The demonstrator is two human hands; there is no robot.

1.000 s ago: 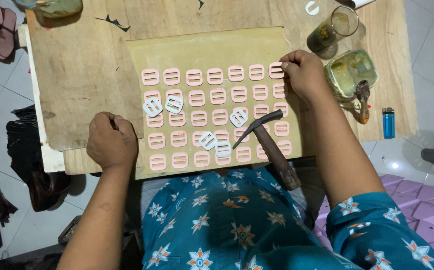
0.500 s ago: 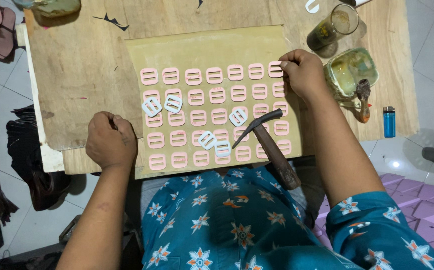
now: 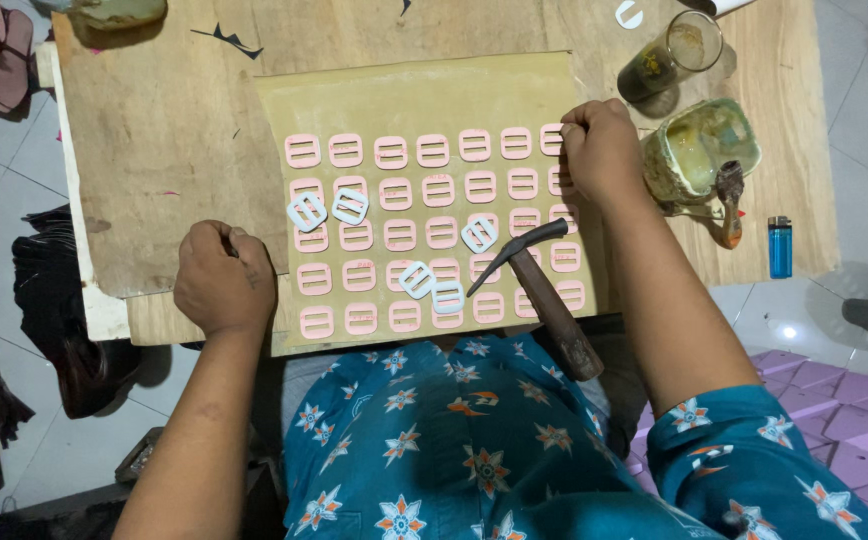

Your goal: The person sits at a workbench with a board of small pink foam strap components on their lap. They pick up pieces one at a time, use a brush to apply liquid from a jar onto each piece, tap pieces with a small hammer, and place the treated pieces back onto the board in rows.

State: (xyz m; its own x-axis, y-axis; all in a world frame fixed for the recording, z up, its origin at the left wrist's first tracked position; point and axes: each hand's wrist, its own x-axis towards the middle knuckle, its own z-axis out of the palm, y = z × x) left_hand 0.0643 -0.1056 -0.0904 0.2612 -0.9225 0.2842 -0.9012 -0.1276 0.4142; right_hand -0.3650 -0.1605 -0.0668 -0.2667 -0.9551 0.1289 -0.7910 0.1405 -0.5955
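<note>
— Where were the hands?
— Right hand (image 3: 602,150) pinched a pink buckle (image 3: 552,139) at the sheet's (image 3: 424,95) right edge; left hand (image 3: 222,280), fisted and holding nothing visible, pinned its near-left corner.
— Advice?
— Press squarely, clear of the hammer (image 3: 544,290) lying near the bench's front edge

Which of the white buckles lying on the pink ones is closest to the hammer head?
The white buckle lying alone right of centre, just left of the hammer head. The other four sit in pairs farther left.
</note>
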